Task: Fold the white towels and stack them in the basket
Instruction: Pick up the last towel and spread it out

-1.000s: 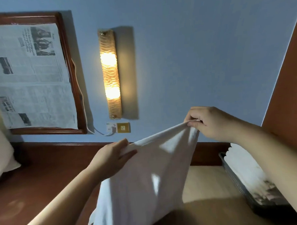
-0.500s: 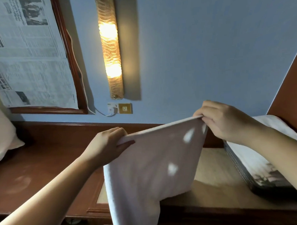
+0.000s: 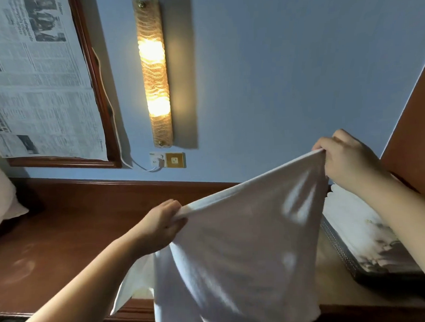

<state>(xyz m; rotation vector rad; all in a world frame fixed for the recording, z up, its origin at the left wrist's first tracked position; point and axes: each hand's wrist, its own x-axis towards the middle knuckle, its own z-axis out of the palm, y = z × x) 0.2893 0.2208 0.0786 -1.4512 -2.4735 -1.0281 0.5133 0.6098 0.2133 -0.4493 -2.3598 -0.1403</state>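
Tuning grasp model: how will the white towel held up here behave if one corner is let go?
Probably floppy: the white towel sags below the edge stretched between the left hand and right hand. Likely light, since pinches at two corners carry it. Released, that side would probably drop and swing.

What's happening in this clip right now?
A person is holding a white towel up in the air by its top edge, the left hand gripping one corner and the right hand pinching the other, higher up. The towel hangs open, not yet folded, above a wooden counter. To the right sits a dark basket that already holds white towels.
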